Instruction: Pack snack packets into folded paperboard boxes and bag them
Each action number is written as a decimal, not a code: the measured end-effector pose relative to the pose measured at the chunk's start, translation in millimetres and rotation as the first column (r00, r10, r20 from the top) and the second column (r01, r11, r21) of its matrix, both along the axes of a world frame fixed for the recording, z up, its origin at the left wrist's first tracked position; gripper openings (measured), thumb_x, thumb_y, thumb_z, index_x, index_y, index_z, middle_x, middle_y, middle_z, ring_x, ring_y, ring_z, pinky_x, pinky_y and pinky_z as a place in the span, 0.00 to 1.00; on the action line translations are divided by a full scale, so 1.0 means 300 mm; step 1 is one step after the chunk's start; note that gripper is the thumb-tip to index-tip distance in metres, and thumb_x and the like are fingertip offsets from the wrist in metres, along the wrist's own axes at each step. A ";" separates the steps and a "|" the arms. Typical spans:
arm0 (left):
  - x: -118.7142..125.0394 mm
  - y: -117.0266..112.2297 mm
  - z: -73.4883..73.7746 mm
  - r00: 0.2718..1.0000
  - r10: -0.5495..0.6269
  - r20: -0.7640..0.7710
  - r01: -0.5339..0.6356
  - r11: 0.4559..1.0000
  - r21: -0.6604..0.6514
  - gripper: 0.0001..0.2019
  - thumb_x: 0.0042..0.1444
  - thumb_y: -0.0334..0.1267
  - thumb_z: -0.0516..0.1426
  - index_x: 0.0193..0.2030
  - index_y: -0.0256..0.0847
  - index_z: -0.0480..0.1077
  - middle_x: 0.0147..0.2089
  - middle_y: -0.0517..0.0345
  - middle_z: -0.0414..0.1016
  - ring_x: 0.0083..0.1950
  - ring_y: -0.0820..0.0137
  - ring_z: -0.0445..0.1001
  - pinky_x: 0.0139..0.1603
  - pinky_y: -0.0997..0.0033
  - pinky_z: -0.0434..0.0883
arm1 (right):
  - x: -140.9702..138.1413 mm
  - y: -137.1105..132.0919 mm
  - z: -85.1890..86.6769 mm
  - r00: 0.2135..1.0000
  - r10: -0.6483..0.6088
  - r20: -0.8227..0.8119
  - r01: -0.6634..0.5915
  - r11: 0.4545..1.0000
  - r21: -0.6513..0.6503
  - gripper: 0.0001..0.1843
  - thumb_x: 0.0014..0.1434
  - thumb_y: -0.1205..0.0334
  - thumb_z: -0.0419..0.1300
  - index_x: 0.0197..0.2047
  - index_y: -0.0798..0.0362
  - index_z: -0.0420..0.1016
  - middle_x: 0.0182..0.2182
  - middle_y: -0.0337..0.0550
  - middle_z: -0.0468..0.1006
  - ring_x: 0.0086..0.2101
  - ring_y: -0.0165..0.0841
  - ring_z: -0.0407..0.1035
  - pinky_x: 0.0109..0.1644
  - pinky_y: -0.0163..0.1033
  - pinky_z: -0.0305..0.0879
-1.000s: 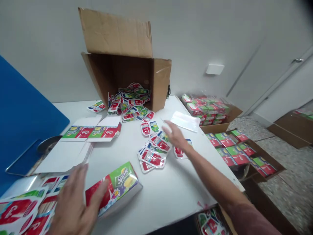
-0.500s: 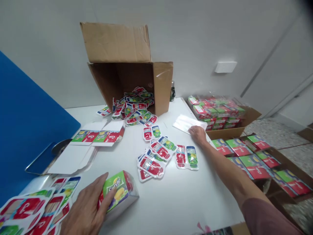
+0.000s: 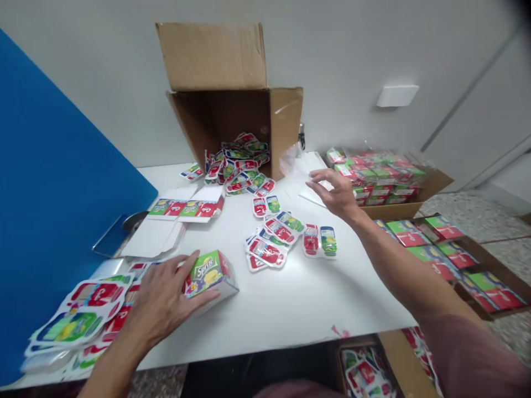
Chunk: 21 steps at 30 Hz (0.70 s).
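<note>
Sprite carton (image 3: 209,275) lies on the white tabletop (image 3: 307,301) towards its front edge, with its green-and-red printed face turned up. The left grip (image 3: 164,296) is clamped on it: the fingers wrap over the carton's left end, while the rest of the carton sticks out to the right of them. Just left of that grip, a loose heap of flat Sprite pouches (image 3: 78,318) covers the tabletop's near left corner. Beyond the carton lie flat printed carton blanks (image 3: 186,209).

The right grip (image 3: 336,193) is well apart from the carton, open with its fingers spread, and sits beside a stack of white sheets (image 3: 313,177); whether it touches them cannot be told. Below it, a scattered cluster of pouches (image 3: 269,240) lies on the tabletop. At the back, a tipped cardboard box (image 3: 232,110) holds more pouches, some spilling out of its mouth. A blue panel (image 3: 53,166) stands along the left side. Past the right edge, an open tray of Sprite packs (image 3: 448,254) sits beside a shrink-wrapped stack (image 3: 379,179).
</note>
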<state>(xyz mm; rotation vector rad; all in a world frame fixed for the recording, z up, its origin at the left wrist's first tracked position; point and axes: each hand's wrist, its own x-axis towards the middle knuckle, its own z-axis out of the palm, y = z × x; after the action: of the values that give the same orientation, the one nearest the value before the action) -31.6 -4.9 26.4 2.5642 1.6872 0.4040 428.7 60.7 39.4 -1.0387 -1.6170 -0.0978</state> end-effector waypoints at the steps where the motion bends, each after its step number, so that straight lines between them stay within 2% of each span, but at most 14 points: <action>1: 0.014 -0.036 0.023 0.991 0.039 0.131 -0.042 0.999 0.022 0.49 0.45 0.71 0.65 0.68 0.41 0.69 0.66 0.35 0.72 0.66 0.34 0.68 0.68 0.36 0.62 | -0.047 -0.064 0.046 0.997 0.048 0.057 -0.051 0.997 0.056 0.03 0.64 0.61 0.68 0.39 0.48 0.77 0.44 0.44 0.84 0.47 0.39 0.79 0.54 0.48 0.75; 2: 0.037 -0.083 0.042 0.944 0.097 0.315 -0.102 0.995 0.000 0.48 0.46 0.71 0.65 0.68 0.42 0.69 0.67 0.37 0.72 0.68 0.36 0.67 0.70 0.38 0.61 | -0.094 -0.137 0.080 0.987 0.089 0.131 -0.101 0.991 0.088 0.04 0.63 0.64 0.68 0.40 0.47 0.78 0.46 0.44 0.84 0.49 0.39 0.79 0.56 0.49 0.75; 3: 0.066 -0.135 0.057 0.839 0.160 0.519 -0.126 0.987 -0.101 0.44 0.50 0.70 0.62 0.67 0.45 0.69 0.64 0.41 0.75 0.66 0.41 0.71 0.67 0.42 0.66 | -0.142 -0.218 0.099 0.969 0.126 0.212 -0.151 0.983 0.106 0.06 0.62 0.67 0.68 0.42 0.46 0.79 0.48 0.45 0.84 0.52 0.40 0.78 0.59 0.51 0.74; 4: 0.101 -0.189 0.064 0.675 0.229 0.701 -0.024 0.957 -0.290 0.39 0.56 0.72 0.56 0.64 0.45 0.72 0.58 0.43 0.80 0.59 0.45 0.77 0.61 0.46 0.72 | -0.188 -0.303 0.103 0.937 0.168 0.306 -0.207 0.974 0.098 0.09 0.62 0.69 0.68 0.44 0.46 0.79 0.50 0.45 0.83 0.54 0.41 0.77 0.62 0.53 0.72; 5: 0.138 -0.238 0.062 0.496 0.337 0.800 0.215 0.845 -0.489 0.44 0.58 0.76 0.46 0.59 0.40 0.75 0.53 0.39 0.82 0.53 0.45 0.80 0.53 0.46 0.76 | -0.233 -0.390 0.092 0.901 0.199 0.385 -0.241 0.968 0.063 0.11 0.62 0.70 0.68 0.46 0.45 0.80 0.53 0.46 0.82 0.57 0.42 0.76 0.66 0.56 0.69; 6: 0.174 -0.277 0.052 0.383 0.512 0.769 0.441 0.630 -0.639 0.51 0.55 0.81 0.39 0.57 0.35 0.77 0.51 0.35 0.82 0.48 0.43 0.81 0.45 0.45 0.79 | -0.275 -0.477 0.066 0.873 0.219 0.437 -0.258 0.966 0.032 0.13 0.61 0.70 0.68 0.47 0.45 0.80 0.54 0.46 0.82 0.58 0.42 0.75 0.68 0.58 0.66; 7: 0.205 -0.306 0.033 0.316 0.654 0.687 0.589 0.433 -0.682 0.55 0.54 0.82 0.36 0.59 0.33 0.75 0.54 0.32 0.80 0.49 0.42 0.81 0.42 0.45 0.79 | -0.315 -0.560 0.028 0.850 0.247 0.466 -0.271 0.962 -0.015 0.13 0.61 0.69 0.68 0.48 0.46 0.79 0.55 0.47 0.82 0.60 0.43 0.73 0.70 0.59 0.64; 9: 0.249 -0.327 -0.029 0.226 0.808 0.544 0.706 0.249 -0.663 0.54 0.54 0.82 0.39 0.59 0.31 0.75 0.57 0.30 0.79 0.51 0.43 0.81 0.41 0.49 0.80 | -0.386 -0.710 -0.070 0.815 0.320 0.483 -0.281 0.947 -0.155 0.11 0.62 0.69 0.66 0.48 0.48 0.79 0.55 0.49 0.81 0.62 0.43 0.71 0.72 0.61 0.59; 10: 0.261 -0.324 -0.068 0.230 0.846 0.480 0.716 0.186 -0.672 0.51 0.55 0.80 0.44 0.59 0.32 0.75 0.58 0.31 0.79 0.52 0.45 0.81 0.40 0.51 0.80 | -0.417 -0.772 -0.123 0.817 0.335 0.470 -0.263 0.941 -0.213 0.10 0.62 0.69 0.65 0.46 0.48 0.79 0.55 0.48 0.81 0.62 0.43 0.70 0.73 0.62 0.58; 12: 0.274 -0.308 -0.151 0.318 0.858 0.402 0.673 0.094 -0.733 0.41 0.54 0.73 0.58 0.54 0.32 0.77 0.56 0.33 0.80 0.49 0.49 0.83 0.37 0.59 0.80 | -0.467 -0.870 -0.222 0.835 0.330 0.440 -0.204 0.928 -0.310 0.09 0.62 0.70 0.65 0.44 0.48 0.79 0.55 0.48 0.81 0.63 0.42 0.69 0.73 0.61 0.56; 14: 0.279 -0.299 -0.227 0.423 0.815 0.395 0.576 0.094 -0.812 0.31 0.50 0.62 0.68 0.47 0.32 0.78 0.51 0.35 0.83 0.45 0.53 0.84 0.33 0.66 0.78 | -0.506 -0.934 -0.295 0.860 0.313 0.403 -0.152 0.912 -0.382 0.10 0.61 0.71 0.64 0.43 0.47 0.79 0.55 0.46 0.80 0.63 0.41 0.68 0.73 0.60 0.56; 17: 0.281 -0.313 -0.301 0.496 0.713 0.497 0.457 0.272 -0.847 0.24 0.48 0.56 0.70 0.37 0.33 0.80 0.40 0.41 0.84 0.33 0.62 0.81 0.26 0.73 0.72 | -0.544 -0.992 -0.344 0.886 0.318 0.338 -0.130 0.869 -0.477 0.12 0.61 0.73 0.61 0.42 0.47 0.79 0.56 0.45 0.79 0.63 0.41 0.68 0.72 0.58 0.58; 19: 0.277 -0.331 -0.318 0.503 0.653 0.567 0.434 0.377 -0.819 0.25 0.49 0.59 0.69 0.35 0.34 0.80 0.35 0.46 0.84 0.28 0.67 0.78 0.24 0.74 0.70 | -0.556 -1.021 -0.348 0.909 0.333 0.250 -0.143 0.814 -0.563 0.09 0.62 0.71 0.63 0.41 0.47 0.80 0.58 0.46 0.78 0.62 0.41 0.69 0.69 0.54 0.64; 21: 0.269 -0.345 -0.313 0.470 0.624 0.624 0.431 0.455 -0.779 0.26 0.51 0.61 0.67 0.35 0.34 0.80 0.35 0.47 0.84 0.29 0.67 0.78 0.26 0.73 0.72 | -0.554 -1.042 -0.344 0.942 0.329 0.072 -0.204 0.727 -0.656 0.05 0.62 0.62 0.69 0.42 0.48 0.81 0.60 0.48 0.77 0.58 0.42 0.74 0.60 0.45 0.74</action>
<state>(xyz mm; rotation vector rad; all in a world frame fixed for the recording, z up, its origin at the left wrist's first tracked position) 49.1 -108.4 -67.6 0.9961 1.0796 0.5126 262.5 -251.8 -63.9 -1.3156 -2.0180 0.6245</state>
